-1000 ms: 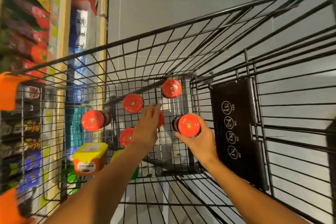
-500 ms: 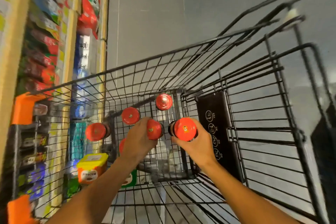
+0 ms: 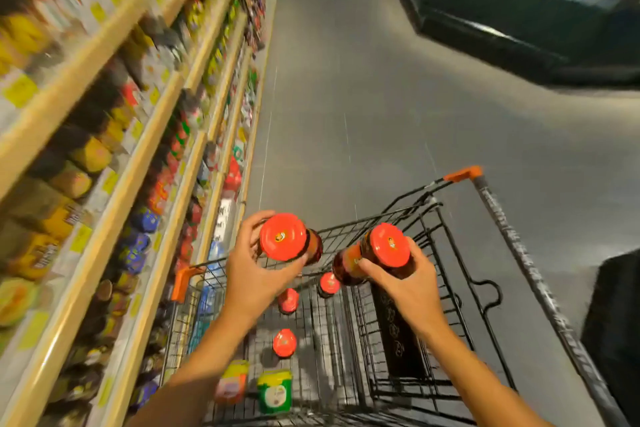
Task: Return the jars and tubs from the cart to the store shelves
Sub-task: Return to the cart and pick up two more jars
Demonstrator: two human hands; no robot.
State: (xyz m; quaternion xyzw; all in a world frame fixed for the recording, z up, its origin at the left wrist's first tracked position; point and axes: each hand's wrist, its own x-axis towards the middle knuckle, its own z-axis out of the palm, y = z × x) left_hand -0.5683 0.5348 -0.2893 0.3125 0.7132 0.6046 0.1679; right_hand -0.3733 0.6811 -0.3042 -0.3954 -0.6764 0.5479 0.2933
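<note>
My left hand (image 3: pixel 254 270) grips a red-lidded jar (image 3: pixel 284 241), held up above the wire cart (image 3: pixel 426 305). In my right hand (image 3: pixel 405 284) is a second red-lidded jar (image 3: pixel 388 245), its dark glass body tilted to the left. Down in the cart stand three more red-lidded jars (image 3: pixel 284 342), (image 3: pixel 288 300), (image 3: pixel 329 282). Near the cart's near end sit an orange tub with a yellow lid (image 3: pixel 232 381) and a green tub with a yellow lid (image 3: pixel 275 390).
Store shelves (image 3: pixel 114 184) packed with jars and packets run along the left, blurred. Grey aisle floor (image 3: pixel 381 97) stretches ahead. A dark green display unit (image 3: pixel 502 10) stands at the upper right. A dark shape (image 3: pixel 616 329) sits at the right edge.
Both hands have lifted a jar each out of the cart. The view has swung upward from the cart's inside to the aisle and shelves.
</note>
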